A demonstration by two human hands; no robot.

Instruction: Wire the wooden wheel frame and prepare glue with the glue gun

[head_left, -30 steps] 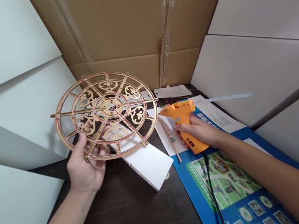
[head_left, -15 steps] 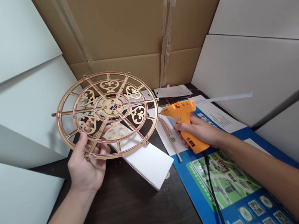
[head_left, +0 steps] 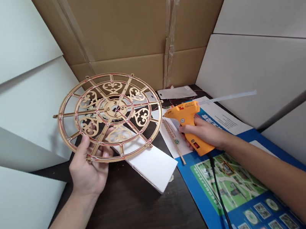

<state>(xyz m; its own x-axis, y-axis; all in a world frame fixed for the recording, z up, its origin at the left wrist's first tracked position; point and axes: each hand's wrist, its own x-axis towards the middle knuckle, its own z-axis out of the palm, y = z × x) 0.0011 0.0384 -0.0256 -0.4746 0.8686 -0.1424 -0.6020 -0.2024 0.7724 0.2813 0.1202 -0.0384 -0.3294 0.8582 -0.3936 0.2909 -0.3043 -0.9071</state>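
Observation:
My left hand (head_left: 88, 167) grips the near-left rim of a round golden openwork frame (head_left: 115, 104), thumb on top and fingers underneath. The frame has spokes, concentric rings and heart-shaped scrolls, with thin reddish wire running along its rings. My right hand (head_left: 202, 133) is wrapped around the handle of an orange hot glue gun (head_left: 187, 113). Its nozzle points left and sits close to the frame's right rim; whether they touch I cannot tell. A long translucent glue stick (head_left: 228, 97) sticks out of the gun's back.
Under the frame is a white box (head_left: 157, 168) on the dark table (head_left: 134, 218). A blue printed sheet (head_left: 193, 185) covers the right side, with a thin wooden stick (head_left: 179, 151) by it. The gun's black cord (head_left: 221, 200) trails toward me. Cardboard (head_left: 121, 22) and white panels (head_left: 265, 69) surround the table.
The glue gun has tilted very slightly, its glue stick's end rising a little. My left hand and the golden frame hold almost still.

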